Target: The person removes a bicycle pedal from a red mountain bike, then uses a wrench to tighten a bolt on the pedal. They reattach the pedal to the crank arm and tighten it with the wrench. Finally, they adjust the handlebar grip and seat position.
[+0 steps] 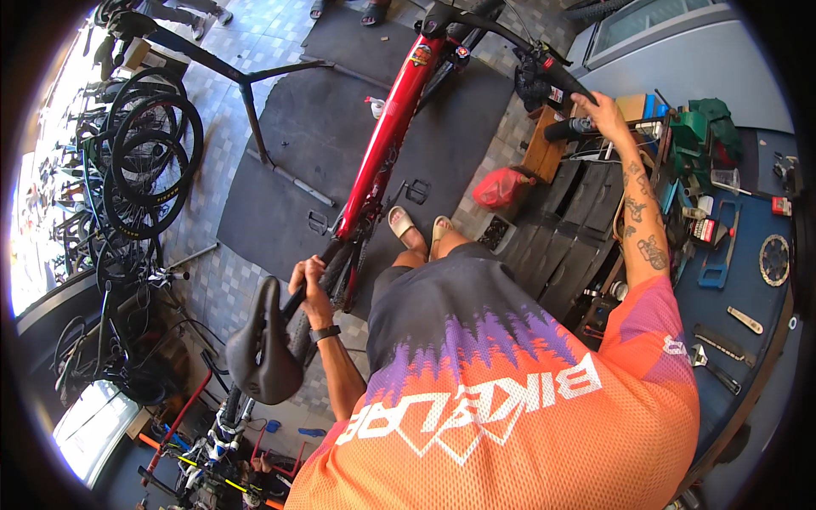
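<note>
A red mountain bike (392, 127) stands upright before me, its front end pointing away. My left hand (313, 287) is closed around the black seatpost, just below the dark saddle (265, 347). Out to the right, my right hand (602, 116) is closed on the grip at the end of the black handlebar (501, 31). The flat pedals (417, 190) show on both sides of the frame. Much of the rear wheel is hidden beneath the saddle and my left arm.
A black repair stand (246, 78) spreads its legs left of the bike, on a dark mat (289, 110). Loose wheels (157, 161) hang farther left. On the right, a blue-topped bench (722, 319) carries an adjustable wrench (716, 369), a hacksaw and a brake rotor. Drawers and a red bag (501, 187) sit nearby.
</note>
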Demonstrator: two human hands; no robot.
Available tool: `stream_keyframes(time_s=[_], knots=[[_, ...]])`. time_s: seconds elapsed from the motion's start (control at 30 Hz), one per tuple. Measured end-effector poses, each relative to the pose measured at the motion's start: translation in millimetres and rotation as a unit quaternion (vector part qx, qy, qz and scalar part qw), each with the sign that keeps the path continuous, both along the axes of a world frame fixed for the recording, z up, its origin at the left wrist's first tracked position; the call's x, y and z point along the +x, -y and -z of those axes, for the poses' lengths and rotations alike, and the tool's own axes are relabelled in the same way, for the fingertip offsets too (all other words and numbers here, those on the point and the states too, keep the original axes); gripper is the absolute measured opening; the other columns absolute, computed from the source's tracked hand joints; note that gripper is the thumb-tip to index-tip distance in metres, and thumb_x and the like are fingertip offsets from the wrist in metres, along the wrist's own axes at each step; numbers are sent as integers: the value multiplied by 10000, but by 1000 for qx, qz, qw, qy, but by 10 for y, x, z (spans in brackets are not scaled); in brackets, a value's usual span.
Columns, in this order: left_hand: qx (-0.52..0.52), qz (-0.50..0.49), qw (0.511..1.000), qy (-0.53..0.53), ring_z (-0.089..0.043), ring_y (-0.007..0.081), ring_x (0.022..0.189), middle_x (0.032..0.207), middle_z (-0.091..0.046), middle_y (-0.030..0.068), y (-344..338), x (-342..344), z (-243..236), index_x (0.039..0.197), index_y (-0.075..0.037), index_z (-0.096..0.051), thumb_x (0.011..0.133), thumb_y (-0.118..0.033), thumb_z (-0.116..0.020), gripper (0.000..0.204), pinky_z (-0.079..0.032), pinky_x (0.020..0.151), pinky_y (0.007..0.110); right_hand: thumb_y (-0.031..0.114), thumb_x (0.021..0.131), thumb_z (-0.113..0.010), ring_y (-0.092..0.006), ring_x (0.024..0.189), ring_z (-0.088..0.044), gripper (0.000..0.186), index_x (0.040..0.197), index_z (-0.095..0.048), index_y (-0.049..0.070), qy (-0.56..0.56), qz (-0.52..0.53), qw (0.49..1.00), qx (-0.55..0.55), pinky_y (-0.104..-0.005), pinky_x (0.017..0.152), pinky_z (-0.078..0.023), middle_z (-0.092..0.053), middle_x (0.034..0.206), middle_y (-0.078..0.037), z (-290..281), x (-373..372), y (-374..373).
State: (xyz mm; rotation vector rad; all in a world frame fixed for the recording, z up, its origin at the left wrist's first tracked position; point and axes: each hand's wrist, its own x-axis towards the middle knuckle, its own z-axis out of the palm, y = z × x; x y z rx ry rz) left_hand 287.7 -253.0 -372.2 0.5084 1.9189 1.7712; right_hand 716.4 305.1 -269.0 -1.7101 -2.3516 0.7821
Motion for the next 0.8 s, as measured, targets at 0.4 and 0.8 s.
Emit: stream_keyframes(time_s=[0.4, 0.8], knots=[[-30, -133, 989, 59, -673, 218, 980, 1036, -744, 126, 953, 237, 107, 856, -10, -659, 1089, -234, -614, 326, -459, 1012, 347, 683, 930, -703, -201, 649, -619, 666, 1056, -714, 30, -18, 46, 998, -41, -391, 658, -502, -591, 705, -74, -72, 546, 1134], [138, 253, 947, -141, -652, 160, 844, 936, -712, 92, -2642, 277, -951, 1088, -2, -694, 1060, -224, -656, 227, -518, 756, 305, 427, 926, -821, -248, 888, -727, 536, 1256, -646, 43, -151, 189, 970, 33, -413, 804, -583, -755, 998, -170, 342, 626, 1995]])
